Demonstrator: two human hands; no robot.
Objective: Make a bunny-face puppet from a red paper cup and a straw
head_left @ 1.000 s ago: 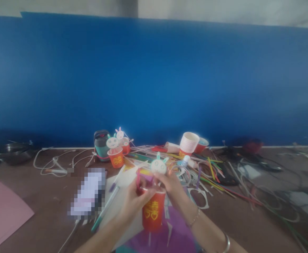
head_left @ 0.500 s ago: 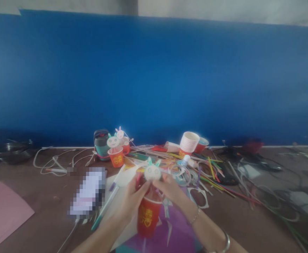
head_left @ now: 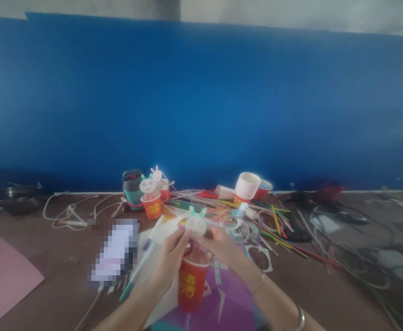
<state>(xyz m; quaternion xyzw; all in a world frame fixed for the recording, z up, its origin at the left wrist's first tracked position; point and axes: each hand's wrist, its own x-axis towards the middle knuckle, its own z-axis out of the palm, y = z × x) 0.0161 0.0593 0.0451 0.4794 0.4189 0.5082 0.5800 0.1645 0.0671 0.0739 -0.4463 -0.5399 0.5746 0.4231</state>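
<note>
A white paper rabbit face [head_left: 196, 225] with teal ears stands just above the rim of a red paper cup [head_left: 192, 282] with yellow characters. From the left, my left hand [head_left: 174, 250] pinches the lower edge of the face. My right hand [head_left: 219, 243] is closed at its lower right edge, with the thumb against it. Both hands are over the back of the cup's rim, and the fingers behind the face are hidden. Under the cup lie purple paper [head_left: 234, 294] and white paper [head_left: 160, 294].
Finished rabbit cups [head_left: 152, 204] stand by a dark flask [head_left: 133, 191]. Stacked cups [head_left: 247, 186], coloured pipe cleaners [head_left: 273, 234] and tape rolls [head_left: 238, 228] lie behind. A blurred phone [head_left: 115, 253] and a teal pen [head_left: 137, 271] are left, pink paper [head_left: 6, 280] further left, cables right.
The rabbit face has shifted slightly left and turned a little. The red cup has also moved a little left and tilts slightly. Both hands keep their hold.
</note>
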